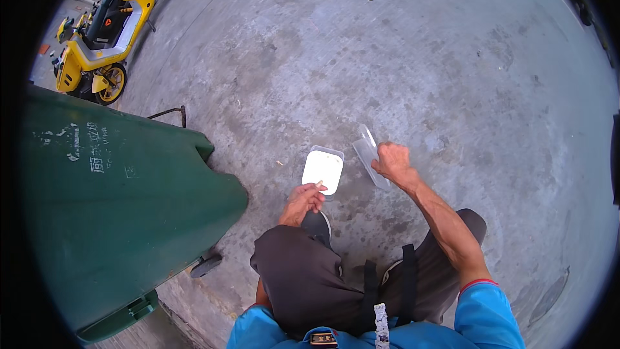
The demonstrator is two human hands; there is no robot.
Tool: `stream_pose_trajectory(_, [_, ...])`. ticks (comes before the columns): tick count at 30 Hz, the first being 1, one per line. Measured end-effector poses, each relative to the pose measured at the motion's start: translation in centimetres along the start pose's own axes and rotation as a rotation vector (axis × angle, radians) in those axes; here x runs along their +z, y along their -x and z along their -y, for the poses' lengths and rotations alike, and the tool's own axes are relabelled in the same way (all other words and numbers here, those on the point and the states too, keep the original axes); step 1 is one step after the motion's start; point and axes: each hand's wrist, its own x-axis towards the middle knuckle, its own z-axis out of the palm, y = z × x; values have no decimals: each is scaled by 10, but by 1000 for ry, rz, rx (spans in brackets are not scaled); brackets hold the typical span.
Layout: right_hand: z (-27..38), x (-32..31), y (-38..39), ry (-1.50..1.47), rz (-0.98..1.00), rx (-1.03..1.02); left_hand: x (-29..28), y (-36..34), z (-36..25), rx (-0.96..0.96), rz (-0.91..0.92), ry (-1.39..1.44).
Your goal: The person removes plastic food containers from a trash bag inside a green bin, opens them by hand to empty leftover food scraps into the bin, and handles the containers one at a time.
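My left hand (303,203) pinches the near edge of a white, rounded rectangular lid or tray (323,169), the thumb on top. A clear plastic rim (329,150) shows around its far side; whether the two are joined I cannot tell. To the right, my right hand (392,160) is closed on the edge of a clear plastic container (365,150), which is tilted on its side. Both pieces are low over the concrete ground, a short gap between them. The palm side of my right hand is hidden.
A large green wheeled bin (129,200) lies on its side at the left, close to my left knee. Beyond it stands a yellow scooter (106,45). Grey stained concrete (413,58) stretches ahead. My dark shoe (316,227) is just below my left hand.
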Motion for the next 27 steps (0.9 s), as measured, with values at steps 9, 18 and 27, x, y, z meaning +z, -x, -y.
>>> stream_pose_trajectory(9, [12,31,27,-13,56,-123,-34,-3,29,146,-499,102])
stream_pose_trajectory(18, [5,22,9,-211,40,133,-65,-36,56,276,-838,-35])
stream_pose_trajectory(27, [58,50,2,-1226,133,243,-52,-36,25,102,-472,137])
